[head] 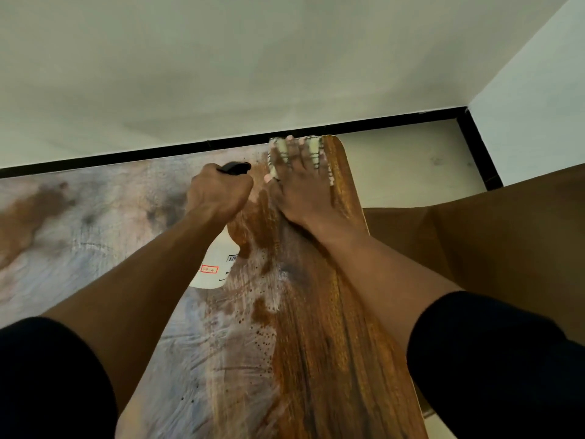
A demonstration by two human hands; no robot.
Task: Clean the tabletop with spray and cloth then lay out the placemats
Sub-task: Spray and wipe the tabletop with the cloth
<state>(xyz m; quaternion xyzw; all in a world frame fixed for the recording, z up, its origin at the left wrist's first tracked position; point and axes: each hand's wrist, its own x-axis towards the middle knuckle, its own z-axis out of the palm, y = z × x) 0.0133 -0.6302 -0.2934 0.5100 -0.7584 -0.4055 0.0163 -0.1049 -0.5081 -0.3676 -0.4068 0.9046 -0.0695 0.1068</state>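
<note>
My right hand lies flat with spread fingers on a pale checked cloth, pressing it onto the far right corner of the wooden tabletop. My left hand grips a spray bottle by its black trigger head; the bottle's white body with a label shows below my wrist. The wood on the right is dark, wet brown with droplets; the left part looks pale and dusty.
The table's far edge meets a white wall with a black skirting strip. A brown cardboard box stands right of the table. Pale floor shows beyond the right corner.
</note>
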